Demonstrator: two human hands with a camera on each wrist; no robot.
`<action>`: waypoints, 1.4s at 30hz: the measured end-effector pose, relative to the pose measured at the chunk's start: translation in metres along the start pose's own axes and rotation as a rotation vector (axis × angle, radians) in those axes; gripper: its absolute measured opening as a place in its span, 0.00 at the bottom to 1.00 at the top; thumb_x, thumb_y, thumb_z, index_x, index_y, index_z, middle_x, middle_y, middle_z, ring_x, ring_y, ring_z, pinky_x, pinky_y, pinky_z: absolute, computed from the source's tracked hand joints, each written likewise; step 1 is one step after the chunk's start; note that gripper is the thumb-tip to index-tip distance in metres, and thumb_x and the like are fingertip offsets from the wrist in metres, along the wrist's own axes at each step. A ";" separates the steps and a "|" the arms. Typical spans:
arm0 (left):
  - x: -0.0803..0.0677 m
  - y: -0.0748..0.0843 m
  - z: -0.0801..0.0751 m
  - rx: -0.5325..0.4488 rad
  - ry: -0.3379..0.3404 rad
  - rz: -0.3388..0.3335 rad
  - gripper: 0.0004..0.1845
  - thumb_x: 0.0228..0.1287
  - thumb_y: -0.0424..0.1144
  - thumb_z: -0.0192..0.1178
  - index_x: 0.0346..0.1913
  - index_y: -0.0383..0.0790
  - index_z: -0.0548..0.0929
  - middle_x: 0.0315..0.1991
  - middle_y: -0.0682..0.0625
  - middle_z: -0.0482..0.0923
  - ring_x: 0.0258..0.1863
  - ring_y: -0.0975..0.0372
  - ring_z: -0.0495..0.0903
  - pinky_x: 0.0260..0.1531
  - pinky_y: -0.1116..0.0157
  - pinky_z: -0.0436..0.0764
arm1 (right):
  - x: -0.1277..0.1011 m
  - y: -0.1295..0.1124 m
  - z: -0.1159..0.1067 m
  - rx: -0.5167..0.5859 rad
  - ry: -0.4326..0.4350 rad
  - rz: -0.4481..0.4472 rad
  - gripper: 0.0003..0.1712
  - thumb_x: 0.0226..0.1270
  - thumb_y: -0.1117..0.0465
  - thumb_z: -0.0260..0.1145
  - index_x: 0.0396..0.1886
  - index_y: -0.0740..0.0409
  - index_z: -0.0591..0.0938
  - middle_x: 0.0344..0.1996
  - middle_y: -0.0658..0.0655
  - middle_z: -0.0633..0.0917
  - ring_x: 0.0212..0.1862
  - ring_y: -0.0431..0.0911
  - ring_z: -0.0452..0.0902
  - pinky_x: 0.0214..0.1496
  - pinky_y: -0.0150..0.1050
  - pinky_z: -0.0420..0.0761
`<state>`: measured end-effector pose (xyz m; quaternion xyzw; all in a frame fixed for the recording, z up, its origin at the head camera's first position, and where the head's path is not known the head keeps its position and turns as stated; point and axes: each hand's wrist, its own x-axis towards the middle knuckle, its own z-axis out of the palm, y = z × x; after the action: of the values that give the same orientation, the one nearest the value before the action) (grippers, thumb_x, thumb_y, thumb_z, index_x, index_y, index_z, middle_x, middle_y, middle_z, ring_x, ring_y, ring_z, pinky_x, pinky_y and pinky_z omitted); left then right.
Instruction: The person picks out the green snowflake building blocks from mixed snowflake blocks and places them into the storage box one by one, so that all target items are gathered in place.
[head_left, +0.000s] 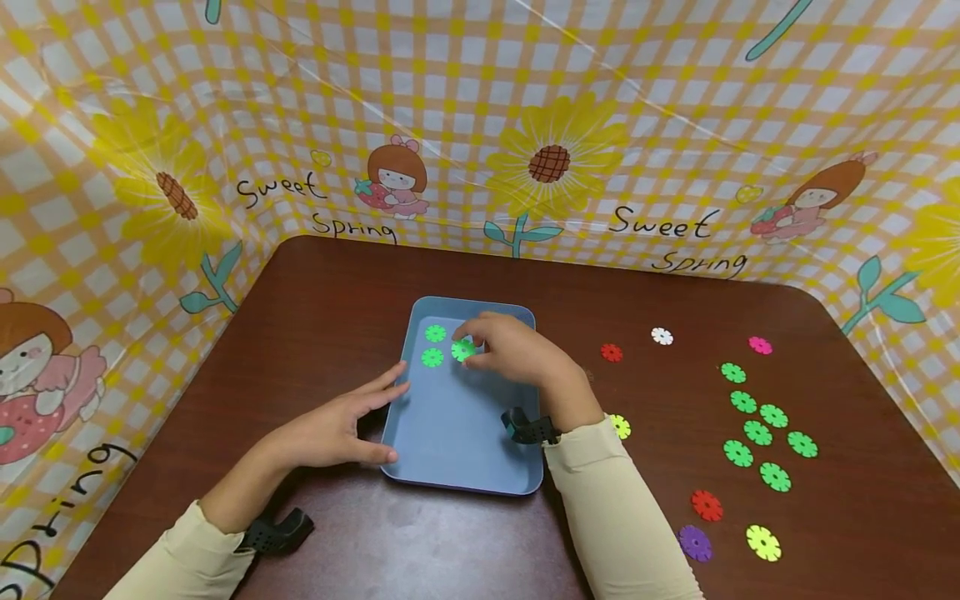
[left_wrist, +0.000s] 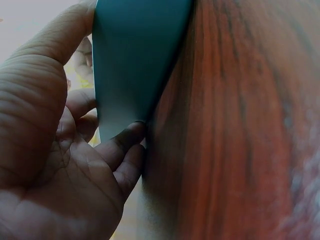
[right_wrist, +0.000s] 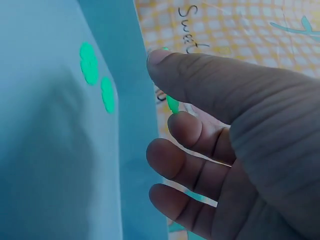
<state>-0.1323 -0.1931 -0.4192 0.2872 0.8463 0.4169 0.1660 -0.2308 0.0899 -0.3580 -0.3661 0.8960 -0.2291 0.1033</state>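
- The held green disc [head_left: 462, 351] is over the tray's far half, right of the pair lying there; in the right wrist view it looks raised off the floor.
- The right hand [head_left: 517, 346] pinches it between thumb and forefinger, the other fingers loosely bent.
- The step in hand seems to be setting this disc into the tray; the next move would call for lowering it flat and parting the pinch without nudging its neighbours.
- Two green discs [head_left: 432, 357] lie just apart on the tray floor, near its far left corner.
- The blue tray [head_left: 465, 450] sits around the middle of the table [head_left: 337, 292].
- The left hand [head_left: 341, 425] touches the tray's left edge with spread, relaxed fingers, apparently steadying it.
- Seven loose green discs [head_left: 757, 432] lie toward the table's right edge, probably the next to fetch.
- Around those lie red discs [head_left: 707, 505], yellow discs [head_left: 763, 542], a white disc [head_left: 662, 336], a pink disc [head_left: 760, 345] and a purple disc [head_left: 696, 543].
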 end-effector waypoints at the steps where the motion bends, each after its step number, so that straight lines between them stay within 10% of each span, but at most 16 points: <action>1: 0.000 0.000 0.000 -0.003 0.001 0.002 0.52 0.58 0.54 0.72 0.78 0.39 0.57 0.81 0.54 0.38 0.77 0.56 0.43 0.68 0.45 0.56 | 0.002 -0.001 0.002 0.000 -0.008 -0.002 0.20 0.66 0.61 0.71 0.57 0.60 0.83 0.39 0.55 0.79 0.42 0.49 0.75 0.42 0.40 0.76; 42: -0.001 0.000 -0.001 -0.022 -0.007 0.002 0.52 0.57 0.51 0.73 0.78 0.38 0.56 0.81 0.54 0.38 0.77 0.57 0.42 0.68 0.45 0.56 | 0.037 -0.010 0.044 -0.034 -0.225 -0.047 0.16 0.65 0.62 0.72 0.52 0.53 0.85 0.31 0.47 0.81 0.34 0.42 0.73 0.40 0.37 0.75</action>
<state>-0.1321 -0.1938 -0.4183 0.2878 0.8407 0.4254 0.1717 -0.2351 0.0431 -0.3925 -0.4123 0.8736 -0.1736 0.1915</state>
